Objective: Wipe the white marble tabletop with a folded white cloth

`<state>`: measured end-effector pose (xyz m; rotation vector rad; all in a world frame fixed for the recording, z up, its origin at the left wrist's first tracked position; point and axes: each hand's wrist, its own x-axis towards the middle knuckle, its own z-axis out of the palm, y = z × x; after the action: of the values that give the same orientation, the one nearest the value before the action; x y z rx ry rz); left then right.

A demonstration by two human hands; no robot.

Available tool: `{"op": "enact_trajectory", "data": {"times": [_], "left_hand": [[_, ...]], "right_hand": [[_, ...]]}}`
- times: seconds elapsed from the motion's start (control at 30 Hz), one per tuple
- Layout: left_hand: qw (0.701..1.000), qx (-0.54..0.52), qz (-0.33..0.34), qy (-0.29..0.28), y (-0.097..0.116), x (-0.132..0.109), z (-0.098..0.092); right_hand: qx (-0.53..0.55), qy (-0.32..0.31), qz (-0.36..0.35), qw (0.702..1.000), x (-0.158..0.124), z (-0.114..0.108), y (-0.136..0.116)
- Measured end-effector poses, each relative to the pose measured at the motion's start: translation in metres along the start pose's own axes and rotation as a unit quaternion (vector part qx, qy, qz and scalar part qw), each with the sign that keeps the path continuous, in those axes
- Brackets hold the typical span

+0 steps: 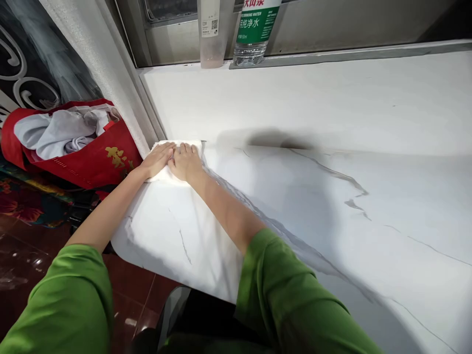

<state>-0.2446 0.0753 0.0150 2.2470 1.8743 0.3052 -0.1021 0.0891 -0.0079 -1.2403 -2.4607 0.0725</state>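
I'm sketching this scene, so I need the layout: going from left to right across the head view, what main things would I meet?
Red bag → left hand → right hand → translucent container → green-labelled water bottle. The white cloth lies under both hands, so I left it out.

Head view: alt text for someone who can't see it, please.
A person's left hand and right hand lie side by side on a white cloth at the far-left corner of a white, grey-veined table. Left of it, a red bag holds pale fabric; a green-labelled bottle and translucent container stand at the back.
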Motion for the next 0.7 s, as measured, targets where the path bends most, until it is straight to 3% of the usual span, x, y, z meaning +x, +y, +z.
{"op": "enact_trajectory", "data": {"times": [0.27, 0.5, 0.6, 0.7], "left_hand": [[0.999, 0.036, -0.008, 0.016, 0.026, -0.114, 0.006], [0.997, 0.058, 0.025, 0.04, 0.078, -0.215, 0.023], [0.996, 0.063, 0.037, 0.045, 0.092, -0.231, 0.027], [0.998, 0.055, 0.032, 0.026, 0.092, -0.218, 0.025]], "right_hand": [[0.014, -0.041, -0.051, 0.998, -0.09, -0.034, -0.053], [0.034, -0.106, -0.095, 0.989, -0.185, -0.069, -0.078], [0.065, -0.111, -0.11, 0.985, -0.203, -0.075, -0.077], [0.079, -0.134, -0.074, 0.985, -0.194, -0.076, -0.073]]}}
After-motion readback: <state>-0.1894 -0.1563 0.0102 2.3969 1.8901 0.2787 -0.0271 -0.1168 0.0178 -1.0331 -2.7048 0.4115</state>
